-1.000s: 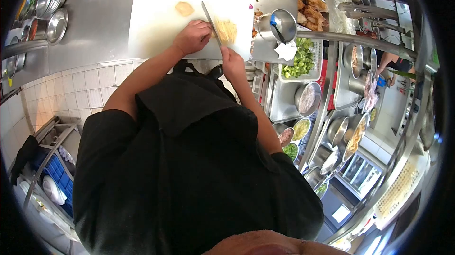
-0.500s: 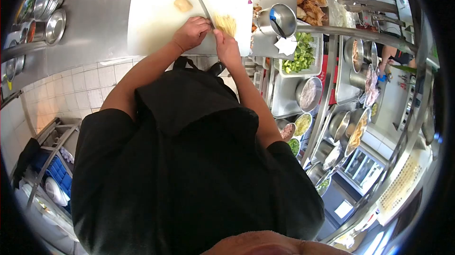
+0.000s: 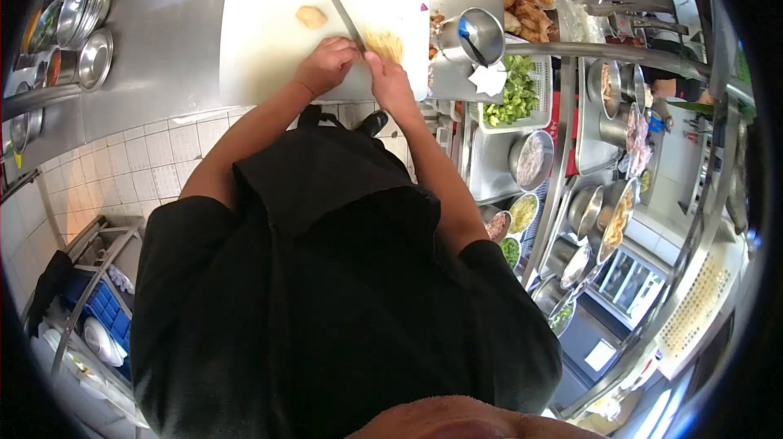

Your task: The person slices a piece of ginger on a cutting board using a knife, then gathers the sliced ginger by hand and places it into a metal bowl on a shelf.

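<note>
I've got a smooth stainless counter (image 3: 163,31) carrying a flat white board (image 3: 261,52), rounded at the corners, reaching the counter's near edge. Pot (image 3: 484,31): round, shiny metal, open top, just past the board's right edge. Knife (image 3: 346,15): long, thin metal blade, tip toward the board's far edge. Strips (image 3: 383,44): pale yellow, thin, bunched right of the blade. Piece (image 3: 311,17): pale, smooth, roundish lump left of the blade.

Right hand (image 3: 392,84) grips the knife, handle hidden in the fist. Left hand (image 3: 328,66) has fingers curled just left of the blade; I can't tell if they pin anything. Strips lie just beyond the right hand, toward the board's right edge. Piece lies past the left hand, far-edge side, clear of the fingers.

Versus a second ago: right hand further in from the board's near edge, knife tip nearer the far edge. Piece unmoved on the board.
</note>
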Tool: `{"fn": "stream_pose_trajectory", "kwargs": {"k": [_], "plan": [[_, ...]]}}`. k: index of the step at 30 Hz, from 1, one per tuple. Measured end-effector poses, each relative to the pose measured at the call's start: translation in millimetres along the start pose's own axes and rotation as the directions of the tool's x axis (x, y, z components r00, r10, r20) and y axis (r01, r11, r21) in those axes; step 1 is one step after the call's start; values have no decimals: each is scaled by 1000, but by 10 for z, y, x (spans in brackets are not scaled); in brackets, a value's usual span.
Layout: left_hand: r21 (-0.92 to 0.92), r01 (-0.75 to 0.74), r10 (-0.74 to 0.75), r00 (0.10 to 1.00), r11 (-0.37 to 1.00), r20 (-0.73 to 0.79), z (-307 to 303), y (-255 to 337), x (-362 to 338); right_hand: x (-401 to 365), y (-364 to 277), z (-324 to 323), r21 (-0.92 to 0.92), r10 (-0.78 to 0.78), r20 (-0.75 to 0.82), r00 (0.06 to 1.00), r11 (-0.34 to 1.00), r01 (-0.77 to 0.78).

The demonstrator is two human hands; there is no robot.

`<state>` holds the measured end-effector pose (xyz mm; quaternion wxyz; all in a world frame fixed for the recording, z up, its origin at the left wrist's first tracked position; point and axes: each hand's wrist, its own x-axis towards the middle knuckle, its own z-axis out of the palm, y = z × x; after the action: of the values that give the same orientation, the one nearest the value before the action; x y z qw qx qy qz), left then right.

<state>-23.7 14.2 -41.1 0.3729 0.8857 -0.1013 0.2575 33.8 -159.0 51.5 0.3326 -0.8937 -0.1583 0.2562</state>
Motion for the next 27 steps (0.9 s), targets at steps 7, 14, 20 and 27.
{"fn": "stream_pose_trajectory", "kwargs": {"k": [7,14,20,27], "plan": [[-7,-26,26,1000,1000,3,-4,-16,-5,-116,107,114,-41,63,10,998,997,-63],[20,-32,33,996,999,-77,5,-9,-15,51,97,206,21,-28,-75,997,999,30],[26,-49,50,998,998,-48,-33,-12,28,-114,11,-7,56,40,0,999,998,-40],[49,3,-3,1000,999,2,-37,6,46,-218,188,171,-31,109,-18,994,994,-110]]}}
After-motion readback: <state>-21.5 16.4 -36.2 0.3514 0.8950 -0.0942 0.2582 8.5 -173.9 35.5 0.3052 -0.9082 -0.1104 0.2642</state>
